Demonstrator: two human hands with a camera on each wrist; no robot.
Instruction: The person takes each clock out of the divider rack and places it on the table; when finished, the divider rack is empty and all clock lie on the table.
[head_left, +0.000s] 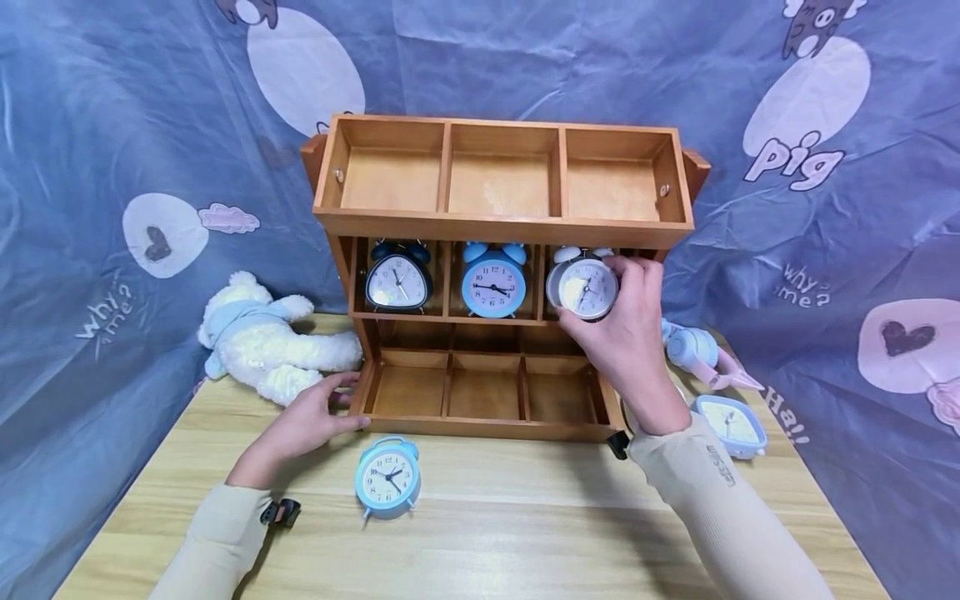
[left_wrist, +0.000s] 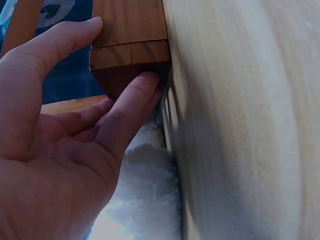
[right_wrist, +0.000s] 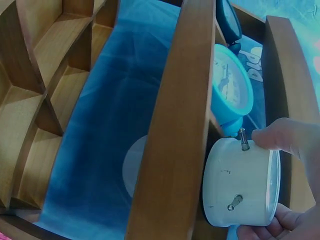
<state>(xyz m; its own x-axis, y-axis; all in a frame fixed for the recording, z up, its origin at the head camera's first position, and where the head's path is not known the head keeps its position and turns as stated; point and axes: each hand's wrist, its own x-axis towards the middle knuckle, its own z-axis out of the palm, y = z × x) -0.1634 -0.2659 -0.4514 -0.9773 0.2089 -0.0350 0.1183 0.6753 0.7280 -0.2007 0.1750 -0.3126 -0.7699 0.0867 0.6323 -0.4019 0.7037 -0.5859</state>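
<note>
My right hand grips a white round alarm clock at the right compartment of the wooden shelf's middle row; in the right wrist view the clock shows its side and two metal feet, thumb and fingers around its rim. Beside it in that row stand a blue twin-bell clock in the middle and a dark triangular clock at left. My left hand holds the lower left corner of the shelf; in the left wrist view thumb and fingers lie around the wooden corner.
A light blue clock stands on the table before the shelf. Left of the shelf lies a white plush bear. At right are a blue square clock and a blue and pink object. Patterned cloth hangs behind.
</note>
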